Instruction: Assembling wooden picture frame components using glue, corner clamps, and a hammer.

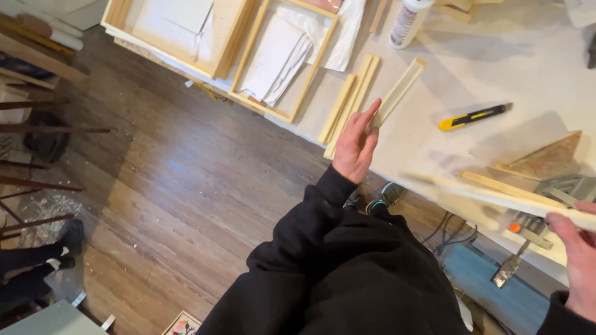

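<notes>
My left hand [356, 146] grips the near end of a pale wooden strip [400, 90] that lies slanted on the white table [496, 62]. My right hand [574, 260] at the lower right holds a long, thin, light wooden bar [496, 197], blurred, reaching left over the table's near edge. Between the two hands lies a yellow and black utility knife [475, 116]. Several more wooden strips [351, 105] rest just left of my left hand.
Two wooden frames [239, 37] with white sheets lie at the table's far left. A white glue bottle [406, 22] stands behind. A wooden triangle [549, 158] and metal clamp [528, 232] sit at right. Another person's feet [62, 248] are on the wooden floor.
</notes>
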